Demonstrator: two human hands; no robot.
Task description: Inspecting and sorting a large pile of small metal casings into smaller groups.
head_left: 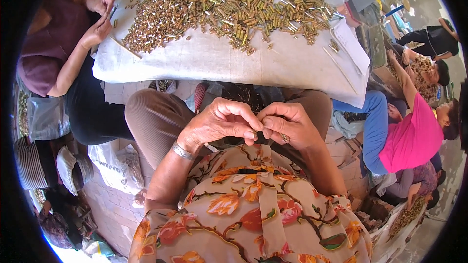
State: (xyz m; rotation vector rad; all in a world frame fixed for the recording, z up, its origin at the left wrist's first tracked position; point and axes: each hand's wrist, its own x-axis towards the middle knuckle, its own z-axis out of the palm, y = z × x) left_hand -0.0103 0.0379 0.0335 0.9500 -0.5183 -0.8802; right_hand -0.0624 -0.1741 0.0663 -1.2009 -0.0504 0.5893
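Note:
Above my lap, my left hand [226, 122] and my right hand [288, 125] meet with fingertips almost touching. The left thumb and index finger pinch something tiny and brownish, mostly covered by the fingers. Curled fingers of the right hand hold a small brass-coloured metal piece [284, 137], its end poking out below the thumb. Beyond my knees, a heap of small brass-coloured metal cylinders [248, 12] covers much of the pale-covered table [219, 63]. Short ring-like or nut-like pieces [151, 27] lie at the heap's left side.
A thin stick [126, 47] lies at the table's left edge, another stick [340, 69] at the right, beside a white paper [350, 44]. A co-worker's hands [100, 22] are at the left edge. Another person in pink [412, 134] sits right. A white bag [116, 166] stands on the floor.

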